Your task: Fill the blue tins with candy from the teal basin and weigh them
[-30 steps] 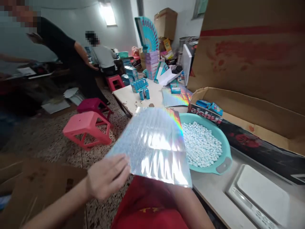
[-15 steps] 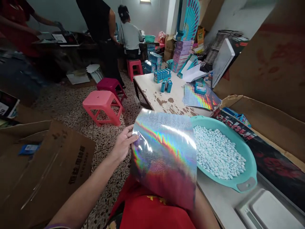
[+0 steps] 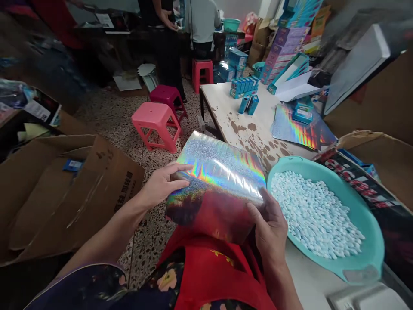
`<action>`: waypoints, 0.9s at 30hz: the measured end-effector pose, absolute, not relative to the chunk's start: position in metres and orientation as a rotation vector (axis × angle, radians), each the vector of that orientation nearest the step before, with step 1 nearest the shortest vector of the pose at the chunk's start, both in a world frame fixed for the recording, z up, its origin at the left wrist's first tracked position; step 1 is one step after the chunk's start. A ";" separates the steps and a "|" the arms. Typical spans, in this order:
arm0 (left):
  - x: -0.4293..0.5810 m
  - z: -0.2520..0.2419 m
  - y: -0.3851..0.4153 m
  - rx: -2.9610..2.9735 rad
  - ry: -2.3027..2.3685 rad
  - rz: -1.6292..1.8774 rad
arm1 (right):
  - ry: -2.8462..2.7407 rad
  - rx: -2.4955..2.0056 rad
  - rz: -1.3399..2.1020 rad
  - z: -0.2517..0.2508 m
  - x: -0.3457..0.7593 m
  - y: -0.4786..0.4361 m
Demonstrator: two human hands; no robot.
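A shiny holographic sheet (image 3: 219, 181) with rainbow streaks is held over my lap, tilted toward me. My left hand (image 3: 164, 183) pinches its left edge, thumb on top. On the right edge, my right hand (image 3: 269, 221) grips it with the thumb across the near face. Fingers of both hands are partly hidden behind the sheet. Just right of my right hand sits a turquoise basin (image 3: 376, 232) holding many small pale-blue pieces (image 3: 318, 215). Part of a white scale (image 3: 364, 299) shows below the basin.
On the white table (image 3: 222, 97) stand small blue boxes (image 3: 243, 86) and more holographic sheets (image 3: 290, 125). An open carton (image 3: 119, 172) is at left. Pink (image 3: 155, 114) and magenta stools (image 3: 166, 94) stand ahead. Several people are farther back, one seated (image 3: 201, 21).
My right hand has come into view, gripping the sheet's right edge. The sheet has tipped flatter and lower. The view has turned left and down.
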State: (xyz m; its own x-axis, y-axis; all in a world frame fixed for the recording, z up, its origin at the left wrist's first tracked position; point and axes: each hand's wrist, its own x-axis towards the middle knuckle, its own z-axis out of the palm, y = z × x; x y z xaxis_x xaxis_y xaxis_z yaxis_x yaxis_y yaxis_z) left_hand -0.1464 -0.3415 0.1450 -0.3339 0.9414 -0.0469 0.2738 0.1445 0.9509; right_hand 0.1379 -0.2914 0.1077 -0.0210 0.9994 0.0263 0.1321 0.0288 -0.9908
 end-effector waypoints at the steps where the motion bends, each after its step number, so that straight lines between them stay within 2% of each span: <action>1: -0.150 0.145 -0.345 1.215 1.782 1.223 | -1.357 -1.291 1.149 0.106 0.136 -0.289; 5: -0.162 0.146 -0.351 1.324 1.932 1.281 | -1.395 -1.325 1.142 0.103 0.126 -0.277; 12: -0.189 0.142 -0.341 1.435 2.098 1.291 | -1.708 -1.299 0.897 0.104 0.107 -0.242; 16: -0.197 0.133 -0.323 1.761 2.423 1.154 | -1.919 -1.199 0.535 0.098 0.075 -0.221; 18: -0.190 0.130 -0.306 1.993 2.319 0.983 | -2.085 -1.057 0.477 0.099 0.047 -0.214; 22: -0.181 0.140 -0.266 2.180 1.791 0.736 | -2.431 -0.822 0.709 0.109 -0.010 -0.193; 27: -0.241 0.183 -0.224 1.500 1.829 0.791 | -2.489 -0.987 0.998 0.149 -0.021 -0.139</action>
State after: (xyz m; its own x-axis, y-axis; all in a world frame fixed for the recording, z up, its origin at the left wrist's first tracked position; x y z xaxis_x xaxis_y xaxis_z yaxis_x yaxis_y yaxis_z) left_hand -0.2409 -0.2239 0.1833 -0.1475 0.9840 -0.0999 0.6014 0.1694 0.7808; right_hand -0.0212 -0.1395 0.1492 -0.7263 0.6874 0.0075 0.4918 0.5272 -0.6930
